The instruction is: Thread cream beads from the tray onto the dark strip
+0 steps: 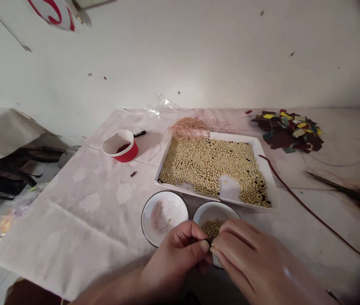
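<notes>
My left hand [184, 250] is closed, thumb and forefinger pinching a small dark piece [210, 240] just over the near edge of the right bowl. Against its fingertips, my right hand [246, 254] is closed on the same piece, with a tiny pale bit at its fingertips. Beneath them, the white bowl [200, 208] holds small yellowish beads [212, 227] and is partly hidden by my hands. Beside it, to the left, a dark-rimmed white dish [175, 203] has reddish specks inside. Behind both lies a shallow white tray [269, 173] of pale beads [211, 161] with scattered dark ones.
A red-and-white paper cup [129, 153] and a black marker [140, 133] stand left of the tray. Pinkish strings [188, 127] lie across its back corner. On the right are colored scraps [294, 133], a dark red cord [303, 205] and scissors [335, 185].
</notes>
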A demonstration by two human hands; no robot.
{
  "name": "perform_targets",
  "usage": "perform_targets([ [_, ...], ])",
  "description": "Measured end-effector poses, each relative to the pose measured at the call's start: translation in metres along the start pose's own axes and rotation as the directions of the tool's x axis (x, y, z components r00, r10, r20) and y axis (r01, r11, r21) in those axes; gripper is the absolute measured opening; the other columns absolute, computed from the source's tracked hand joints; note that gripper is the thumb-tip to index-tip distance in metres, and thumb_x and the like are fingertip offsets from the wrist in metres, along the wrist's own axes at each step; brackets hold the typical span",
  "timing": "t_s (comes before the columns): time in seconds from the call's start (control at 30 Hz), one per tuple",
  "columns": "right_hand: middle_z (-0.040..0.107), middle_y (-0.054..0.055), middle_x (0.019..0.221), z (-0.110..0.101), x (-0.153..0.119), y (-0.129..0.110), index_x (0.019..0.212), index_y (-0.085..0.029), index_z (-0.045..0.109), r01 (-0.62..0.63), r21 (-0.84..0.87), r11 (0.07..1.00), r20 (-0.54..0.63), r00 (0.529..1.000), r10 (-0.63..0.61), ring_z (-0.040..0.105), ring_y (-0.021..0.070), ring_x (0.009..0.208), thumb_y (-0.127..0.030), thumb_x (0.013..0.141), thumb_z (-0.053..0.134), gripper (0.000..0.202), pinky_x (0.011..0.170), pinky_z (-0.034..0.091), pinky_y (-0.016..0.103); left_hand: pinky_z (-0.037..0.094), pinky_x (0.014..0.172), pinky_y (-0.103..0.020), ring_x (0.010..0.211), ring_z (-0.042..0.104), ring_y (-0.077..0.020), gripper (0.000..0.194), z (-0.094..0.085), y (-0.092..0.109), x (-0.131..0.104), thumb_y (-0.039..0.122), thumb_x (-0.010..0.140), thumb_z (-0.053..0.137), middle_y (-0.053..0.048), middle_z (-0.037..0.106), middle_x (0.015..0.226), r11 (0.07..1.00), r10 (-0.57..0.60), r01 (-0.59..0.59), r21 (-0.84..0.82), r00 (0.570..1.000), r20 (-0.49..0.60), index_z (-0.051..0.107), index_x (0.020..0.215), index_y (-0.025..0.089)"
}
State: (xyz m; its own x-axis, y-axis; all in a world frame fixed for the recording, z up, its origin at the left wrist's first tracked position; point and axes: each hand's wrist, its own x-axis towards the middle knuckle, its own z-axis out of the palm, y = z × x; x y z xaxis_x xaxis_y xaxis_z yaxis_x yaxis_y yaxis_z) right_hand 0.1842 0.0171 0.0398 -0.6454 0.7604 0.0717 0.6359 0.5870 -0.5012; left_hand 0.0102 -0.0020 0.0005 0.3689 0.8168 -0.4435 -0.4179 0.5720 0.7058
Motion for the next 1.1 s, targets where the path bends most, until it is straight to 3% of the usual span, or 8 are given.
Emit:
perform_targets([
  [0.17, 0.058, 0.001, 0.073, 0.001, 0.001, 0.000, 0.073, -0.026, 0.050, -0.005, 0.025, 1.000, -0.080, 0.997, 0.007, 0.057, 0.0180, 0.062, -0.011, 0.083, 0.048, 0.017, 0.048, 0.039, 0.031, 0.032, 0.048, -0.019, 0.047, 0.048, -0.0055, 0.034, 0.001, -0.001, 0.000, 0.041, 0.067, 0.077, 0.001, 0.062, 0.057, 1.000, 0.007, -0.007, 0.002, 1.000, -0.014, 0.055, 0.069, 0.015],
  [0.87, 0.056, 0.000, 0.079, 0.000, 0.004, 0.007, 0.081, -0.024, 0.049, -0.040, 0.116, 0.992, -0.046, 0.998, 0.046, 0.055, 0.0157, 0.070, -0.023, 0.092, 0.044, 0.012, 0.058, 0.042, 0.029, 0.034, 0.047, -0.018, 0.048, 0.050, -0.0051, 0.027, -0.002, -0.003, 0.001, 0.035, 0.073, 0.073, 0.001, 0.062, 0.061, 0.999, 0.033, -0.032, -0.034, 0.999, 0.035, 0.056, 0.074, 0.014],
  [0.97, 0.055, 0.000, 0.078, -0.006, 0.007, 0.019, 0.079, -0.024, 0.047, -0.107, 0.133, 0.985, -0.071, 0.991, 0.117, 0.054, 0.0158, 0.069, -0.025, 0.092, 0.044, 0.014, 0.059, 0.042, 0.030, 0.035, 0.047, -0.018, 0.049, 0.051, -0.0057, 0.026, -0.003, -0.004, 0.001, 0.034, 0.073, 0.073, 0.000, 0.062, 0.061, 0.998, 0.037, -0.034, -0.047, 0.998, 0.057, 0.057, 0.076, 0.014],
  [1.1, 0.058, 0.002, 0.080, -0.012, 0.015, 0.056, 0.083, -0.024, 0.051, -0.221, 0.052, 0.974, -0.232, 0.946, 0.227, 0.055, 0.0179, 0.070, -0.030, 0.090, 0.046, 0.011, 0.063, 0.043, 0.032, 0.036, 0.046, -0.018, 0.048, 0.051, -0.0062, 0.032, -0.002, -0.004, 0.000, 0.038, 0.068, 0.076, 0.000, 0.063, 0.060, 0.999, 0.017, -0.015, -0.038, 0.997, 0.069, 0.057, 0.076, 0.014],
])
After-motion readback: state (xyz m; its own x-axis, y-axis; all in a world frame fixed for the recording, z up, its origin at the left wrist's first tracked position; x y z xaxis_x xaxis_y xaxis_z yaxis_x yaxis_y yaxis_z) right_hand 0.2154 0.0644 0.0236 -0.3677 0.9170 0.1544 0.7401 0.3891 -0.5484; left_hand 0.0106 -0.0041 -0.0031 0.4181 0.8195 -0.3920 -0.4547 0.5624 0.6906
